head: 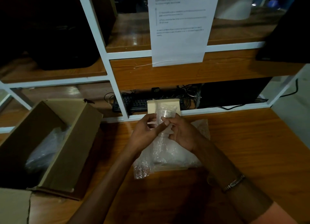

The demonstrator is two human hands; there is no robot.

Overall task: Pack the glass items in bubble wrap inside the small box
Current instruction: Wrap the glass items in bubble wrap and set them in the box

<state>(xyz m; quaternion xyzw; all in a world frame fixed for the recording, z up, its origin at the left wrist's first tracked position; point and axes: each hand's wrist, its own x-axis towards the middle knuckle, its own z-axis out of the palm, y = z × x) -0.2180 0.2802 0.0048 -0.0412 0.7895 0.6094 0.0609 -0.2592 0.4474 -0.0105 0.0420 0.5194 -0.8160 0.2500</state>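
A clear glass item (165, 114) stands between my hands over the small box (163, 105), with bubble wrap (161, 150) hanging down around and below it. My left hand (146, 133) pinches the wrap on the glass's left side. On its right side my right hand (180, 133) grips the wrapped glass with curled fingers. The wrap spreads over the small box's opening and hides most of its inside; only the pale far flap shows plainly.
A larger open cardboard box (78, 140) sits at the left on the wooden table (243, 148), with a wrapped bundle (45, 148) inside. Behind stand white-framed shelves (107, 59) with a taped paper sheet (179, 26) and a keyboard (132, 103).
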